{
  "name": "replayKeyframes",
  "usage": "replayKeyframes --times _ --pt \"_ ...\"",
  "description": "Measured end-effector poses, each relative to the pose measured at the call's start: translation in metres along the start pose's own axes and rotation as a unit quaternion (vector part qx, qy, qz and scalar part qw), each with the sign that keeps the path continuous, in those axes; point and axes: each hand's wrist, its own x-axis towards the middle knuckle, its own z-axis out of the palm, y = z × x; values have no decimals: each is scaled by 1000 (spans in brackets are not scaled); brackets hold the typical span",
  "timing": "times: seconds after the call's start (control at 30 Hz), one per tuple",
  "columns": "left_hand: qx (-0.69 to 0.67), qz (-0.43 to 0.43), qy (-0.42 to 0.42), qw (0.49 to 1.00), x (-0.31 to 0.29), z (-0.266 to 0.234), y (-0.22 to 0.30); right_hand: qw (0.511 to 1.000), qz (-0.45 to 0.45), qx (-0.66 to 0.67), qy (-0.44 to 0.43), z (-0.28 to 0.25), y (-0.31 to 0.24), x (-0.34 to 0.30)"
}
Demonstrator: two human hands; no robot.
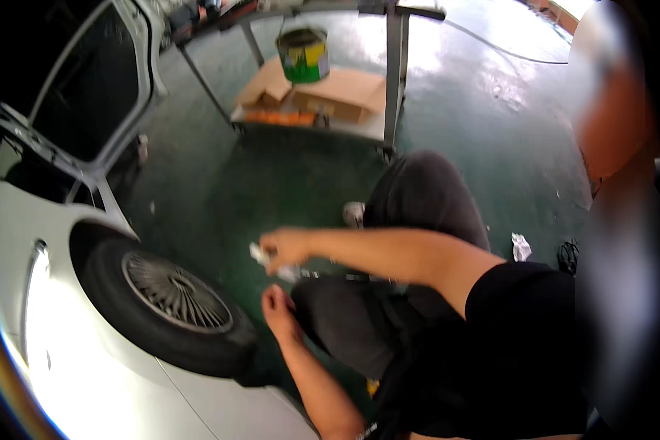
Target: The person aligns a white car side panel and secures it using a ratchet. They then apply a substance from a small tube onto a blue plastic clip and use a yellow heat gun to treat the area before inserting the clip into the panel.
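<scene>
My right hand (pixel 287 248) reaches leftward over my bent knee, its fingers closed round a small white crumpled piece (pixel 259 254) that looks like tissue or cloth. Just below it, my left hand (pixel 279 314) is raised with its fingers curled together. Whether anything is between those fingers is too blurred to tell. A pale, half-clear scrap (pixel 289 273) shows between the two hands. To their left is the car's wheel (pixel 176 290), a black tyre on a many-spoked rim. Neither hand touches the wheel.
The white car body (pixel 110 359) fills the lower left, with an open door (pixel 150 66) above. Ahead stands a wheeled cart (pixel 393 81), its lower shelf carrying cardboard (pixel 345 92) and a green-yellow bucket (pixel 304 57). White crumpled paper (pixel 521 248) and a dark coil (pixel 567 257) lie at right.
</scene>
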Motion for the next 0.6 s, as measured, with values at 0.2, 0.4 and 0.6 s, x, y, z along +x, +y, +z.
replayKeyframes --times 0.2,0.4,0.6 --pt "-182 -10 124 975 -1 -61 -12 977 87 -112 160 -32 64 20" --pt "-176 -53 175 967 -14 -67 -71 946 245 -163 135 7 188 -45" --pt "-134 -153 288 936 -64 -55 -104 918 357 -131 110 60 254 -96"
